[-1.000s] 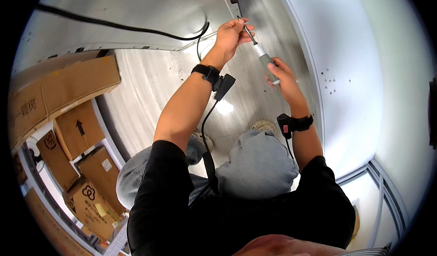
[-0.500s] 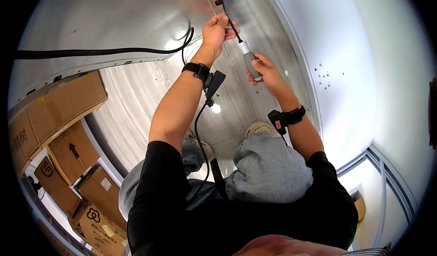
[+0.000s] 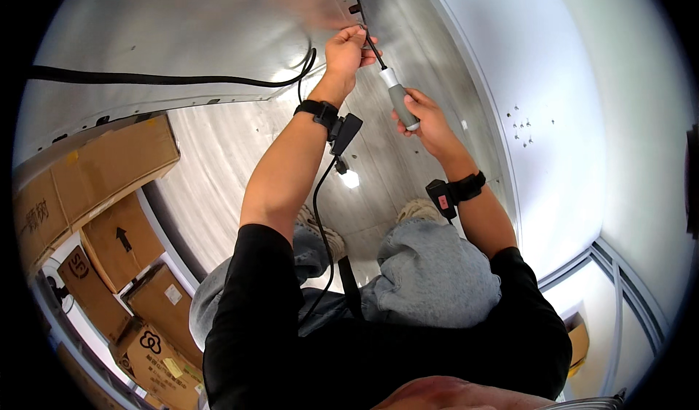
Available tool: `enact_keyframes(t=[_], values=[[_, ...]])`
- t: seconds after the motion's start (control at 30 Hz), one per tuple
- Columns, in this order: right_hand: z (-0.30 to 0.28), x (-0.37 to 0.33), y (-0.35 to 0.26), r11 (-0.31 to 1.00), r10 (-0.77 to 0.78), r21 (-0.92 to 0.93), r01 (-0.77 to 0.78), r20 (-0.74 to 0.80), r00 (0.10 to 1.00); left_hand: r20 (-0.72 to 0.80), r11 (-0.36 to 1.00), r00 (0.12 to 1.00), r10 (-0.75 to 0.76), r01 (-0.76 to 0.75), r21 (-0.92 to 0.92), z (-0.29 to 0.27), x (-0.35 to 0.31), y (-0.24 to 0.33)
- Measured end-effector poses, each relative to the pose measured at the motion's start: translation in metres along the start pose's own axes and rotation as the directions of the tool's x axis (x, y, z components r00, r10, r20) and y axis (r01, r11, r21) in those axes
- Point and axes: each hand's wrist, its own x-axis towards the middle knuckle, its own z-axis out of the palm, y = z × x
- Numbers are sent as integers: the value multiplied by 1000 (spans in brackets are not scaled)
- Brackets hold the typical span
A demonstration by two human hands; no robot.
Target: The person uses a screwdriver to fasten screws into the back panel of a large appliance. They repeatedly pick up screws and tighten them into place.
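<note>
My right hand (image 3: 426,115) is wrapped round the grey handle of a screwdriver (image 3: 402,103) with a white collar. Its thin dark shaft slants up and away toward the lower edge of a big metal panel (image 3: 218,31). At that edge, beside the shaft, my left hand (image 3: 347,54) has thumb and forefinger pinched together, with the other fingers loosely bent behind the shaft. Whatever lies in the pinch is too small to make out. A dark line continues upward past the fingertips; where the shaft ends cannot be told.
A thick black cable (image 3: 182,79) crosses the metal panel and loops down near my left wrist. Cardboard boxes (image 3: 120,159) are stacked at the left. Several small metallic pieces (image 3: 521,124) dot the white panel (image 3: 561,162) at the right. Below my hands is a wood-look floor (image 3: 218,162).
The view has shifted slightly. Both hands keep nearly the same places, the left still pinched at the panel edge and the right still round the screwdriver.
</note>
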Motion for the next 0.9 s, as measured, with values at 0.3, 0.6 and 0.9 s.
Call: enact_keyframes(t=[0.3,0.6,0.9], values=[[-6,2,3,984,7,179,-14,40,999,-26,1000,1000,1,-1,-6,3,-1,2],[-10,6,6,925,15,373,-77,167,986,-64,999,998,10,-13,-40,5,-2,4],[-21,17,15,777,-3,591,-215,346,938,-30,999,999,34,-33,7,4,-6,4]])
